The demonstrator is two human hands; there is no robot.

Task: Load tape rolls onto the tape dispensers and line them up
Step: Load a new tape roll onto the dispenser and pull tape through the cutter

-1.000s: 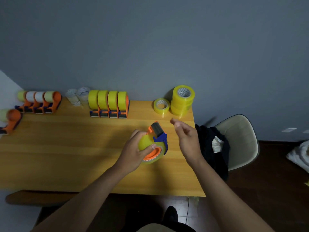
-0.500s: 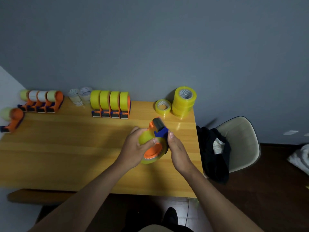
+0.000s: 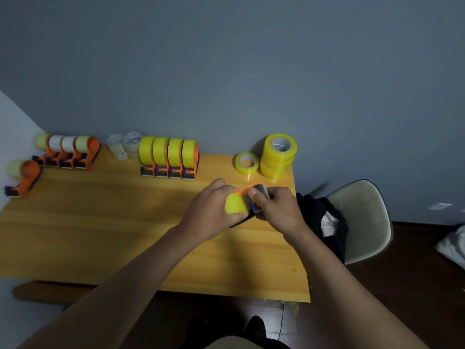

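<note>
My left hand point(image 3: 212, 212) grips an orange and blue tape dispenser loaded with a yellow tape roll point(image 3: 235, 204), held just above the wooden table point(image 3: 100, 222). My right hand point(image 3: 278, 209) pinches the dispenser's grey cutter end point(image 3: 260, 191). A row of several loaded yellow dispensers point(image 3: 168, 157) stands at the back. A single yellow roll point(image 3: 247, 163) lies flat next to a stack of yellow rolls point(image 3: 278, 154) at the back right.
Several orange dispensers with pale tape point(image 3: 66, 152) line the back left, one more point(image 3: 21, 177) at the left edge. Two pale rolls point(image 3: 124, 146) stand between the rows. A chair point(image 3: 362, 220) with dark clothing stands right of the table.
My right hand came in from open air and closed on the dispenser's cutter end. My left hand turned the dispenser, so the roll's yellow face shows instead of its orange hub.
</note>
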